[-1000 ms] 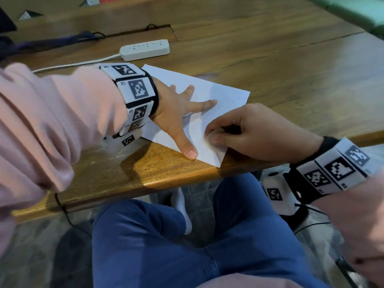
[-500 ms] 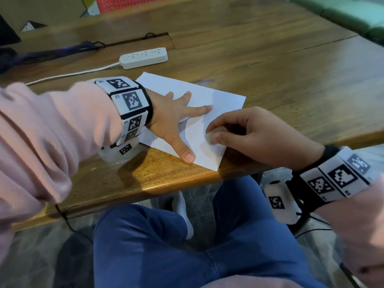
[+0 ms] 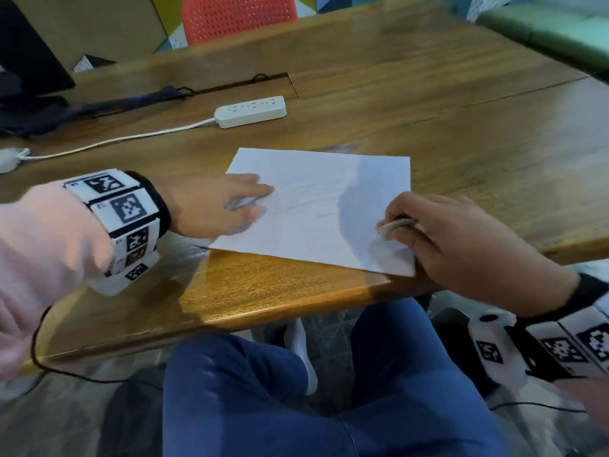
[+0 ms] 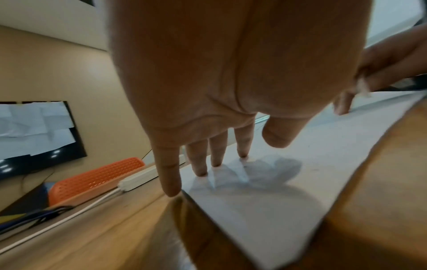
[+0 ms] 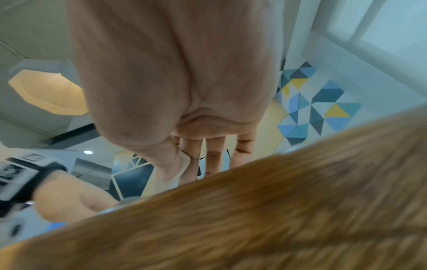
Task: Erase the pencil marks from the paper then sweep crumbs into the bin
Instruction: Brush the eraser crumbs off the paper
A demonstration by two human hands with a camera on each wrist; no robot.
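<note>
A white sheet of paper (image 3: 316, 219) lies near the front edge of the wooden table (image 3: 461, 133), with faint pencil marks (image 3: 306, 199) across its middle. My left hand (image 3: 260, 201) rests on the sheet's left edge with straight fingers; the left wrist view shows its fingertips (image 4: 217, 162) touching the paper (image 4: 265, 210). My right hand (image 3: 387, 225) sits at the sheet's near right corner and pinches a pale eraser (image 3: 403, 223) just above the paper. The eraser (image 4: 361, 85) also shows in the left wrist view. In the right wrist view the table edge (image 5: 254, 210) hides my fingertips.
A white power strip (image 3: 250, 111) with its cable lies behind the paper. Further back are a red chair (image 3: 237, 14), a dark screen (image 3: 26, 51) at far left and a green seat (image 3: 543, 31) at far right. My knees are under the table's front edge (image 3: 263, 311).
My left hand has slid to the paper's left edge, thumb drawn in. My right hand has moved right to the near corner, and the eraser now shows. The view has tilted up.
</note>
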